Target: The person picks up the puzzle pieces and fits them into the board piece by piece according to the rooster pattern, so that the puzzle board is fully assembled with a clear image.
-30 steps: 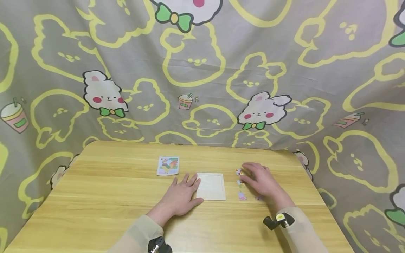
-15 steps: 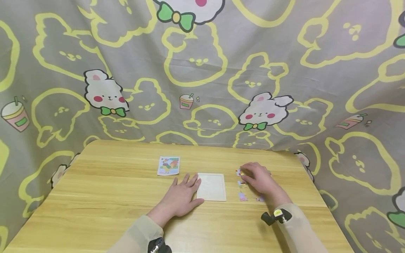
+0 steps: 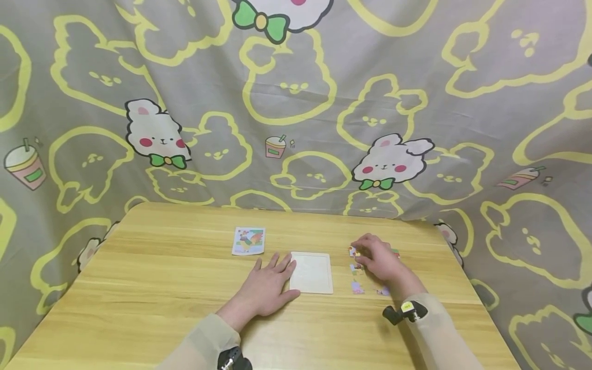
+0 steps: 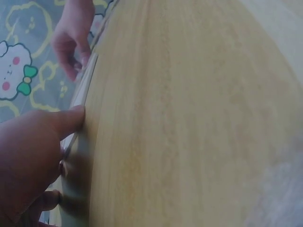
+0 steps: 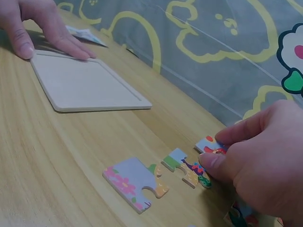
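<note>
In the head view, my left hand [image 3: 265,288] lies flat with straight fingers over the left edge of a white puzzle tray [image 3: 314,275]. The right wrist view shows its thumb and fingers on the tray's rim. Right of the tray, my right hand [image 3: 379,259] pinches a puzzle piece [image 5: 207,142] between thumb and index finger, low over the table. Closer to the tray lie a lilac piece with pink flowers [image 5: 125,182] and a small blue, green and yellow piece [image 5: 177,158]. Other pieces are partly hidden beneath the right hand.
A picture card [image 3: 248,241] showing a colourful bird lies behind and left of the tray. The wooden table [image 3: 152,267] backs onto a grey curtain [image 3: 314,128] with yellow outlines and white rabbit prints. Another lilac piece [image 3: 383,291] lies near the right wrist.
My right thumb and index finger have come together on the puzzle piece, and the hand has drawn slightly left. The left hand stays on the tray. The head view has shifted a little.
</note>
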`<action>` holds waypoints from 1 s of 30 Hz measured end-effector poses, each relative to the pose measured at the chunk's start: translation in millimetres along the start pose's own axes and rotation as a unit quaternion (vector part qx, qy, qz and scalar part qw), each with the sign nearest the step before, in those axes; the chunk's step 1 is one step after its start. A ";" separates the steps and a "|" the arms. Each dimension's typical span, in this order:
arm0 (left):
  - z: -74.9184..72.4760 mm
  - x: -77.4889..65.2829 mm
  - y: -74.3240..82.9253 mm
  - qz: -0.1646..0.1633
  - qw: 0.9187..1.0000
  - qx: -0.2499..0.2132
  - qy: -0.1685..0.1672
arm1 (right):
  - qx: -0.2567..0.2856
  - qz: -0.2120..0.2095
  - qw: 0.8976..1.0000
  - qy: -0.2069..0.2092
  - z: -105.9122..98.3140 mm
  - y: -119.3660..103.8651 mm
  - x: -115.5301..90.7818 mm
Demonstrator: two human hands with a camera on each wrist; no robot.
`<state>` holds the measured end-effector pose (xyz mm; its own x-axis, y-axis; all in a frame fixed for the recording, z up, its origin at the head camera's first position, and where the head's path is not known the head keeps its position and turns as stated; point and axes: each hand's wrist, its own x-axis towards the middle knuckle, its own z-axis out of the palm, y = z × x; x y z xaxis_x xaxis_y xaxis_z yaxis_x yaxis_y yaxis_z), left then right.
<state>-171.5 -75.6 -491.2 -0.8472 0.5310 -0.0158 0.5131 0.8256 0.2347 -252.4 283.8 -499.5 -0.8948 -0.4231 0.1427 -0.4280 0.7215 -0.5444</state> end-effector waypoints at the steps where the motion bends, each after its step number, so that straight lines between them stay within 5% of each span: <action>1: 0.0 -0.1 0.3 0.000 1.000 0.001 0.000 | 0.003 0.000 1.000 0.004 0.3 1.0 -0.2; 9: 0.8 -3.2 -0.1 0.001 1.000 0.002 0.000 | 0.024 0.000 1.000 0.018 3.7 0.8 -4.7; 30: 1.0 -0.2 -3.4 0.008 1.000 0.017 0.001 | -0.051 -0.032 0.998 0.016 4.7 -1.5 -4.4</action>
<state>-172.9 -78.3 -493.0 -0.8395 0.5432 -0.0111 0.5303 0.8237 0.2009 -247.3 282.1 -503.2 -0.8681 -0.4534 0.2021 -0.4937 0.7461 -0.4466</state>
